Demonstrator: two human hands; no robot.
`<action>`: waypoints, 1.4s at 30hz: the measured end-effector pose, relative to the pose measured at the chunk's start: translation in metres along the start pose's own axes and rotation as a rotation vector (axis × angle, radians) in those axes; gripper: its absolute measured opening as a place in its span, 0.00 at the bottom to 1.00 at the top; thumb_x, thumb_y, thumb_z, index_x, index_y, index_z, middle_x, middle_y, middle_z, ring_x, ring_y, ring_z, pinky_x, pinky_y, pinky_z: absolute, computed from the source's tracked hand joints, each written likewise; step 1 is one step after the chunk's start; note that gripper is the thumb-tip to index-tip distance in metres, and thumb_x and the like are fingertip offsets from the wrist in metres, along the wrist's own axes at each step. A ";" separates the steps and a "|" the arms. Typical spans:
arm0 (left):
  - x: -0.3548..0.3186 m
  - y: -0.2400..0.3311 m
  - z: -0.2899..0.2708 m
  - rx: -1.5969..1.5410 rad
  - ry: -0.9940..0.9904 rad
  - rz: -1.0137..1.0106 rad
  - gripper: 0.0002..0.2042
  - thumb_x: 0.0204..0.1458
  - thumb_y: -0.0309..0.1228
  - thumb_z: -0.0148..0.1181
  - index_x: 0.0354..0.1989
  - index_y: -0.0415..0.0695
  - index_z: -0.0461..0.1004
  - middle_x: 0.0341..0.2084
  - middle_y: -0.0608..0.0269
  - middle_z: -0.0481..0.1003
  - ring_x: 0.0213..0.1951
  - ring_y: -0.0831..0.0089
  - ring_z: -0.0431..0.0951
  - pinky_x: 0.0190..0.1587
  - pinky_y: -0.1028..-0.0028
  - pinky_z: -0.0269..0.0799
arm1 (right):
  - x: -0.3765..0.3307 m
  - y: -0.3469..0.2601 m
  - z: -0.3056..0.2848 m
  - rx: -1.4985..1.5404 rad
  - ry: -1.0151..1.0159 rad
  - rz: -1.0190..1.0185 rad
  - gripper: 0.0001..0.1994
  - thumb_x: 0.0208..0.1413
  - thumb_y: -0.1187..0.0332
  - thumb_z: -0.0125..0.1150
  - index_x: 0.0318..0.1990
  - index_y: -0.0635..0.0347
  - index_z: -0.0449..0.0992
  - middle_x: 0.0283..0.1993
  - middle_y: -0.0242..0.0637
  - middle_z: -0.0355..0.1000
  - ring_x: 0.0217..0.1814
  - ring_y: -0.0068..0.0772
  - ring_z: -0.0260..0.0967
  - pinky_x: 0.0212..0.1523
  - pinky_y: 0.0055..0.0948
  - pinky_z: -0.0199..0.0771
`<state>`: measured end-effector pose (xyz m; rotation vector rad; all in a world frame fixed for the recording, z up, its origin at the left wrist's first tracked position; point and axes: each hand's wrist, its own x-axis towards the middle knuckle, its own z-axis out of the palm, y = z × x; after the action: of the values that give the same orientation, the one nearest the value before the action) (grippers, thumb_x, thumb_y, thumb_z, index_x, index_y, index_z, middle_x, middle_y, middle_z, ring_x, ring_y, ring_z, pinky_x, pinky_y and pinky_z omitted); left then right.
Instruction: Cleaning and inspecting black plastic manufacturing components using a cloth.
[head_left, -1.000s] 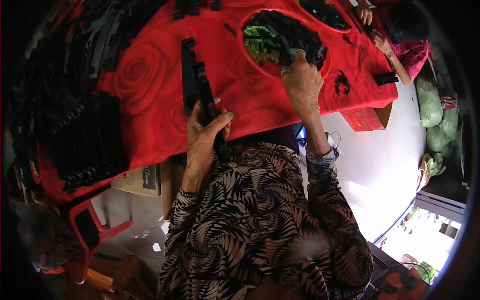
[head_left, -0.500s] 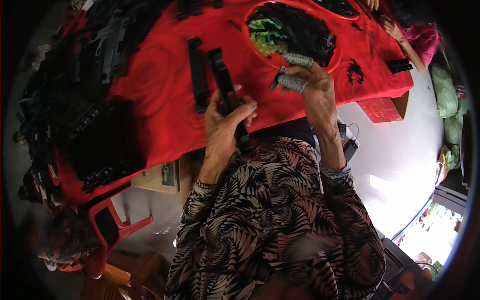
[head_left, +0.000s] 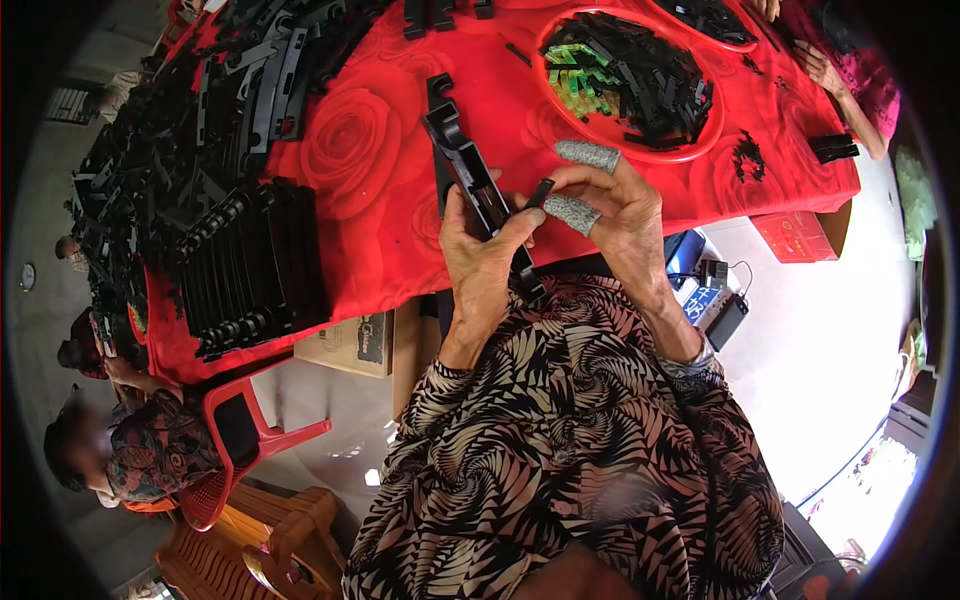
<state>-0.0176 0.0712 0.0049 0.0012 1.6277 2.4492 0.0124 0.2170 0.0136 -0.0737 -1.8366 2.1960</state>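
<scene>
My left hand point(head_left: 480, 255) was wrapped tight round a long black rail point(head_left: 470, 180), holding it tilted over the near edge of the red cloth point(head_left: 380, 210). My right hand point(head_left: 615, 215), grey cots point(head_left: 588, 153) on two fingers, pinched a small black clip point(head_left: 540, 192) right at the rail's side, touching or nearly so; couldn't tell exactly. To seat it well, I judged the rail had to be kept steady with the thumb braced, the clip lined square to the slot, then pushed straight, not twisted. Spare clips sat in the red tray point(head_left: 700, 140) just beyond. A stack of rails point(head_left: 250, 265) lay to my left, on the cloth.
</scene>
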 end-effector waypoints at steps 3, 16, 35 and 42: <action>0.001 0.003 -0.002 0.071 0.004 -0.002 0.23 0.42 0.17 0.68 0.48 0.40 0.67 0.29 0.66 0.75 0.25 0.81 0.73 0.28 0.81 0.70 | 0.000 -0.004 -0.004 -0.049 0.011 -0.060 0.25 0.47 0.85 0.65 0.55 0.65 0.69 0.40 0.34 0.75 0.39 0.23 0.73 0.44 0.22 0.76; -0.001 -0.007 -0.011 0.272 -0.043 0.029 0.24 0.41 0.17 0.69 0.49 0.39 0.68 0.28 0.67 0.74 0.25 0.82 0.71 0.28 0.81 0.68 | 0.001 -0.006 -0.013 -0.423 -0.158 -0.131 0.24 0.44 0.84 0.66 0.52 0.61 0.73 0.32 0.30 0.73 0.30 0.20 0.67 0.33 0.21 0.70; -0.013 0.012 -0.046 0.019 -0.451 -0.636 0.27 0.63 0.51 0.41 0.47 0.35 0.70 0.37 0.55 0.76 0.37 0.73 0.76 0.38 0.76 0.71 | 0.003 -0.023 -0.044 -0.334 -0.339 0.284 0.25 0.46 0.82 0.66 0.55 0.59 0.72 0.31 0.25 0.71 0.32 0.11 0.65 0.32 0.15 0.67; -0.042 -0.005 -0.070 -0.280 -0.375 -0.811 0.20 0.63 0.37 0.48 0.52 0.31 0.67 0.43 0.48 0.76 0.43 0.61 0.79 0.44 0.70 0.77 | 0.012 -0.043 -0.032 -0.278 -0.502 0.435 0.23 0.47 0.81 0.65 0.54 0.60 0.73 0.31 0.26 0.73 0.30 0.12 0.66 0.30 0.15 0.66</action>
<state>0.0167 0.0026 -0.0227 -0.1897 0.8696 1.8629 0.0158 0.2569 0.0509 0.0307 -2.6106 2.3720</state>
